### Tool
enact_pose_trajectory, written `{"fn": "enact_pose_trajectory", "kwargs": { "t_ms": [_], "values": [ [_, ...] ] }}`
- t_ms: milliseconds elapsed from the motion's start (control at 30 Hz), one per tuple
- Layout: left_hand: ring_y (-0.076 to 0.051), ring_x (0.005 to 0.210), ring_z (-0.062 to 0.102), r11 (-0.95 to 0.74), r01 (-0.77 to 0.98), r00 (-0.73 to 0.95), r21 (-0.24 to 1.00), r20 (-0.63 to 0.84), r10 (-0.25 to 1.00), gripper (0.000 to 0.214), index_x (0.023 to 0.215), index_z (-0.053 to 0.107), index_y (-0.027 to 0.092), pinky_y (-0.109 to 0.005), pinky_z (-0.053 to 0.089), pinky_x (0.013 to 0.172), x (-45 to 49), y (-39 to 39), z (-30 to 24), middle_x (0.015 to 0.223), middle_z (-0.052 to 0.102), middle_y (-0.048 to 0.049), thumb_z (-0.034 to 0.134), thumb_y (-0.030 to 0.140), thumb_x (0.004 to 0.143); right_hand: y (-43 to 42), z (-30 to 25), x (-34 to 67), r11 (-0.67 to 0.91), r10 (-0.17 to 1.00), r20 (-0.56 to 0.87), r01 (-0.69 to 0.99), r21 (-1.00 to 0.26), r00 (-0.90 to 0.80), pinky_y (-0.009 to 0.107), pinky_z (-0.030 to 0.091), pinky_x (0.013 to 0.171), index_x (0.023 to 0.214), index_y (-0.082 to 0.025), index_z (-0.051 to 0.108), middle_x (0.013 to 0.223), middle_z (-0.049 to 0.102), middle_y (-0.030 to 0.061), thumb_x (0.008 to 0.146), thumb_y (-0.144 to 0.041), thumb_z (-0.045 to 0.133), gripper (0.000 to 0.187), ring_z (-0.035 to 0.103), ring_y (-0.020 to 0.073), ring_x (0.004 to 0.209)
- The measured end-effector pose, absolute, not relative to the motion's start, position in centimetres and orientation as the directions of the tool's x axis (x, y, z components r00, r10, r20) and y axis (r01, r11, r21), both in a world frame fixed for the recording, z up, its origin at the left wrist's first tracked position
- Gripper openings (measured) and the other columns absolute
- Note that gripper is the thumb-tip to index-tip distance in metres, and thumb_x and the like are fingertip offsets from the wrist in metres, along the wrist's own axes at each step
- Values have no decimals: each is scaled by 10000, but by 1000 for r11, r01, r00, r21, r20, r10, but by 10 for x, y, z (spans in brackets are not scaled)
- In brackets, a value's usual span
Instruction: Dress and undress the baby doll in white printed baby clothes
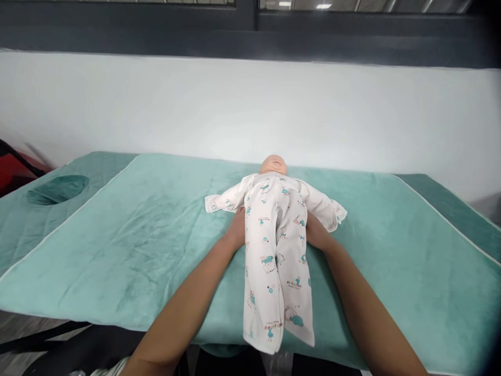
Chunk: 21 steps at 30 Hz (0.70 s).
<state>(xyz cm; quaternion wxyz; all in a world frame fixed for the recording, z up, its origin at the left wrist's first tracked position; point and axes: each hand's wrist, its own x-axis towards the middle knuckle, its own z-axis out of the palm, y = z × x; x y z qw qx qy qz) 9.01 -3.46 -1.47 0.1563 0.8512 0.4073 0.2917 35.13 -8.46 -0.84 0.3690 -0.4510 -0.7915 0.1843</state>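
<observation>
A baby doll [274,165] lies on its back on a teal towel [136,245], head toward the wall. It wears a white printed sleepsuit [276,250] whose legs hang over the near edge. My left hand [236,230] is tucked against the doll's left side at the waist, with its fingers hidden under the suit. On the other side, my right hand [316,232] presses against the torso, and its fingers are hidden too.
The towel covers a padded teal table [438,190] with a round face hole [58,189] at the far left. A white wall runs behind it, with a dark window frame above. Something red [11,175] sits beyond the left end.
</observation>
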Motion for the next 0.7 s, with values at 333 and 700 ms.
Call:
{"fn": "enact_pose_trajectory", "kwargs": {
  "t_ms": [333, 700],
  "values": [
    [-330, 1125, 598, -556, 710, 459, 431, 315, 830, 396, 1262, 608, 146, -443, 427, 993, 91, -29, -22, 1202, 680, -156, 568, 292, 896, -120, -9, 340, 302, 918, 319, 936, -179, -236, 448, 425, 949, 1232, -145, 629, 1255, 606, 163, 915, -232, 556, 337, 516, 323, 1175],
    [-262, 1264, 543, -500, 620, 290, 605, 415, 862, 383, 1295, 591, 128, -407, 405, 1096, 88, -25, -18, 1331, 627, -140, 514, 237, 936, -126, -11, 336, 515, 827, 443, 782, -351, -346, 377, 451, 851, 905, -178, 666, 986, 689, 110, 860, -162, 539, 136, 593, 270, 976]
  ]
}}
